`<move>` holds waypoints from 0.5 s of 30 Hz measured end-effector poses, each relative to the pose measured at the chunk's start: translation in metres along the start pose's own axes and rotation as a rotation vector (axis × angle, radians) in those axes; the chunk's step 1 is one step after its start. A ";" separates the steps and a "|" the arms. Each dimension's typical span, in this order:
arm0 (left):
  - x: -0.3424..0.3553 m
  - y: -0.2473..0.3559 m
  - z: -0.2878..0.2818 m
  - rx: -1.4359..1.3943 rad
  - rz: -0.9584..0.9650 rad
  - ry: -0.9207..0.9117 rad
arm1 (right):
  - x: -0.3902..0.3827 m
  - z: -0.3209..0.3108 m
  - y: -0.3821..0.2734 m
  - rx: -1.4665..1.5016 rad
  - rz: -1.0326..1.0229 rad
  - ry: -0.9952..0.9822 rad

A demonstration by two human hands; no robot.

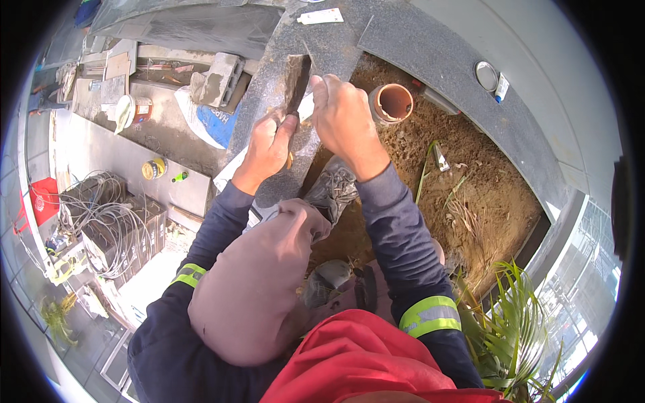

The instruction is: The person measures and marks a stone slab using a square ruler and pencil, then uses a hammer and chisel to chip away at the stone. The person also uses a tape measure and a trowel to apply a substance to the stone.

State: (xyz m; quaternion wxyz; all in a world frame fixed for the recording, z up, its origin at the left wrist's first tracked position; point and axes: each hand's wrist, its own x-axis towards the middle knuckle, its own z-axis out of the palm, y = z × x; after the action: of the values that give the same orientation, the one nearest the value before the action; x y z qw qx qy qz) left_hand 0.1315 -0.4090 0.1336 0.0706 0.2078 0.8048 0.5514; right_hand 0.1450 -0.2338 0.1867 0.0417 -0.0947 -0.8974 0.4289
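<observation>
My left hand is closed round the lower end of a dark, smeared flat piece, like a blade, that stands over the speckled grey stone ledge. My right hand is closed just to its right; a white flat item shows beside its fingers, partly hidden, and I cannot make out what the fingers grip. A white tube lies farther up on the stone. Right of my right hand an orange clay pipe stands in brown soil.
Left are concrete blocks, a bucket, a blue-white sack, a yellow can and tangled cables. A stone slab edges the pit, holding a lid. A palm plant is at lower right.
</observation>
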 end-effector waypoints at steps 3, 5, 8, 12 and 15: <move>-0.014 -0.003 -0.015 0.001 -0.219 -0.139 | -0.007 -0.016 0.043 0.178 0.116 -0.014; -0.022 -0.003 -0.016 0.031 -0.337 -0.151 | -0.028 -0.031 0.010 0.226 0.025 0.041; -0.015 0.007 0.001 -0.029 -0.238 -0.163 | -0.040 -0.017 -0.006 0.174 -0.065 0.124; -0.021 0.022 0.006 -0.071 -0.104 -0.164 | -0.044 -0.014 0.054 0.203 0.214 -0.083; -0.009 0.029 -0.008 0.018 -0.341 -0.186 | -0.065 -0.018 -0.003 0.279 -0.069 0.254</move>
State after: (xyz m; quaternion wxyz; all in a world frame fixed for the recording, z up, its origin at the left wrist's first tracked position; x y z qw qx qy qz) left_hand 0.1441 -0.4103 0.1618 0.2355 0.1190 0.8233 0.5026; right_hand 0.2113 -0.2348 0.2006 0.1817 -0.1107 -0.8194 0.5322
